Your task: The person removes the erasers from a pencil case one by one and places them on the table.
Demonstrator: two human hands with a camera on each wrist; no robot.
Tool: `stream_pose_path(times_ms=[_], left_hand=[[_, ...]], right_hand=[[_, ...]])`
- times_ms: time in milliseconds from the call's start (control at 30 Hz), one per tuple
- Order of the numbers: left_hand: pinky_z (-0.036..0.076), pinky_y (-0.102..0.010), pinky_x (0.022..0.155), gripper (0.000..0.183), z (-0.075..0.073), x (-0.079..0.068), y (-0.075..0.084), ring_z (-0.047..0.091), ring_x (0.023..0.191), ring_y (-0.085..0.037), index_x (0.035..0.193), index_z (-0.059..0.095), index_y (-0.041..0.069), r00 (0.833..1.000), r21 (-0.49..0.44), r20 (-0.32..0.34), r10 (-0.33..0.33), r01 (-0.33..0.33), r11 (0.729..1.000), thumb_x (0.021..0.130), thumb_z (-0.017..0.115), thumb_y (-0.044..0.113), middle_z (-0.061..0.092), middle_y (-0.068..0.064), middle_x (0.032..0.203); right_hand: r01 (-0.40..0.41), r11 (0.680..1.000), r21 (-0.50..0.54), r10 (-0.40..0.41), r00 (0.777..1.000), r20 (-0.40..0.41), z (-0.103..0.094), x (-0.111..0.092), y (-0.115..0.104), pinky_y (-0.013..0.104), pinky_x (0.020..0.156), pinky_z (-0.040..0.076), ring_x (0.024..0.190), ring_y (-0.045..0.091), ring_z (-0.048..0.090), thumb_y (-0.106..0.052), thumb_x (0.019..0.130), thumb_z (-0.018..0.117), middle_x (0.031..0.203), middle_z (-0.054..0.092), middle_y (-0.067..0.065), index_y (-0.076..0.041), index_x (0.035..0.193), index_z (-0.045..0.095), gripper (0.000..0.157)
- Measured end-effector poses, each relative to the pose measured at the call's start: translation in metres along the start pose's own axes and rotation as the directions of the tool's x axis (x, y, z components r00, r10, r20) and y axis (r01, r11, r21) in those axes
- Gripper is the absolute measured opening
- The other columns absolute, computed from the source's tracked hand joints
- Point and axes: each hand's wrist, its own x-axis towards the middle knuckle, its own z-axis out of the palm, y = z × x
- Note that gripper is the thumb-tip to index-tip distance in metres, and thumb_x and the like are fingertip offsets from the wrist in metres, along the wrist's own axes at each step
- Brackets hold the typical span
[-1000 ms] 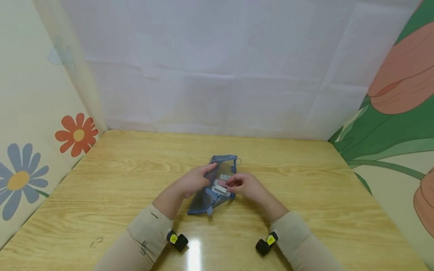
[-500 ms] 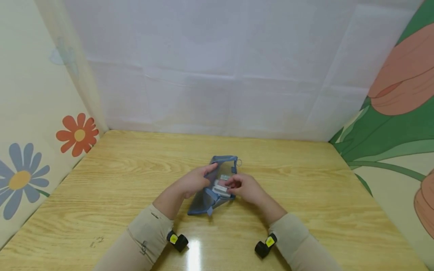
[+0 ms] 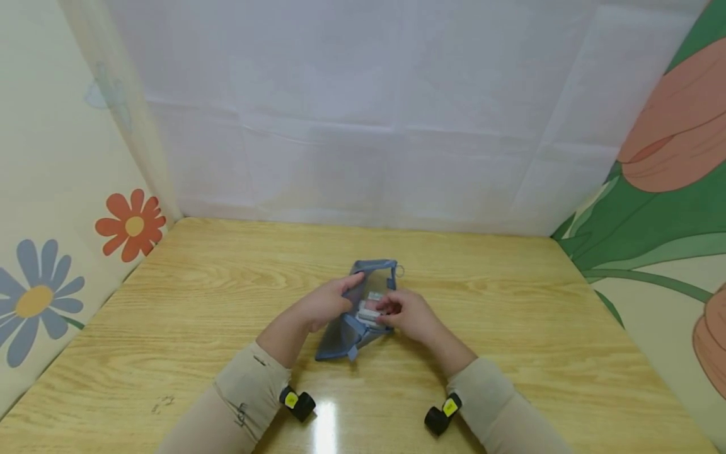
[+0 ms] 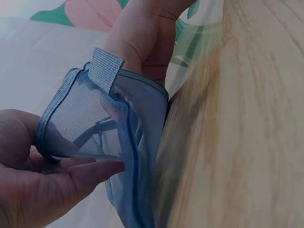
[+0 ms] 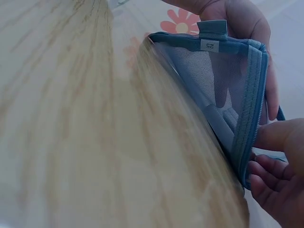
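Note:
A blue mesh zip pouch lies on the table with its mouth spread. My left hand grips the pouch's far-left side, thumb and fingers on either face of the mesh in the left wrist view. At the mouth, my right hand has bent fingers, with thumb and fingertips among small white and pinkish block-like items inside. What these items are is too small to tell. In the right wrist view, the right thumb reaches past the zip edge; whether it pinches an item or the pouch is hidden.
The pouch rests on a wood-grain table. White cloth hangs behind it, and flower-patterned panels stand at both sides. A small ring hangs at the pouch's far right corner.
My right fingers have shifted slightly at the pouch mouth, and the white items inside have tilted a little. The left hand and the pouch have barely moved.

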Motion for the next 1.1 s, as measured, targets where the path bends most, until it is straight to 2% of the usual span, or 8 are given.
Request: stream_pose_path(times_ms=[233, 567, 767, 900, 1100], left_hand=[[0.013, -0.049, 0.107, 0.074, 0.0, 0.0, 0.0, 0.008, 0.137, -0.025, 0.145, 0.024, 0.011, 1.0, -0.009, 0.003, 0.018, -0.018, 1.0, 0.078, 0.041, -0.014, 0.015, -0.01, 0.151], [0.01, -0.049, 0.107, 0.075, 0.0, 0.002, -0.002, 0.005, 0.137, -0.025, 0.146, 0.022, 0.01, 0.999, -0.023, 0.018, 0.027, -0.026, 0.999, 0.078, 0.04, -0.014, 0.013, -0.01, 0.152], [0.014, -0.05, 0.107, 0.074, 0.0, 0.002, -0.002, 0.008, 0.137, -0.026, 0.146, 0.023, 0.01, 1.0, -0.012, 0.01, 0.019, -0.019, 1.0, 0.079, 0.041, -0.013, 0.013, -0.011, 0.152], [0.015, -0.05, 0.106, 0.074, 0.0, 0.002, -0.002, 0.009, 0.136, -0.027, 0.146, 0.023, 0.01, 1.0, -0.014, 0.003, 0.021, -0.021, 1.0, 0.078, 0.041, -0.014, 0.013, -0.012, 0.152], [0.019, -0.048, 0.105, 0.075, 0.001, 0.002, -0.002, 0.016, 0.134, -0.026, 0.145, 0.024, 0.011, 1.0, -0.03, -0.012, 0.01, -0.011, 1.0, 0.077, 0.041, -0.014, 0.014, -0.012, 0.151]], right_hand=[[0.014, 1.0, -0.013, -0.014, 1.0, -0.02, 0.0, -0.001, -0.002, 0.024, 0.063, 0.044, 0.071, 0.011, 0.051, -0.014, 0.075, 0.073, 0.076, 0.058, -0.003, -0.014, 0.08, 0.069, 0.007], [0.015, 1.0, -0.025, -0.015, 1.0, -0.003, 0.002, -0.002, -0.004, 0.023, 0.061, 0.044, 0.07, 0.011, 0.05, -0.006, 0.073, 0.073, 0.076, 0.055, 0.0, -0.01, 0.078, 0.063, 0.012], [-0.048, 0.995, 0.082, 0.048, 0.999, 0.008, -0.005, -0.002, -0.007, 0.025, 0.061, 0.048, 0.072, 0.012, 0.056, -0.005, 0.077, 0.068, 0.079, 0.061, 0.001, -0.009, 0.085, 0.062, 0.011], [-0.072, 0.988, 0.14, 0.077, 0.997, -0.026, -0.011, 0.001, -0.004, 0.027, 0.069, 0.049, 0.077, 0.014, 0.06, -0.004, 0.078, 0.068, 0.084, 0.065, 0.004, -0.005, 0.093, 0.066, 0.015], [-0.148, 0.98, 0.13, 0.159, 0.984, -0.081, -0.024, 0.005, 0.006, 0.03, 0.075, 0.048, 0.082, 0.013, 0.06, -0.01, 0.08, 0.067, 0.088, 0.067, 0.0, -0.01, 0.095, 0.07, 0.015]])
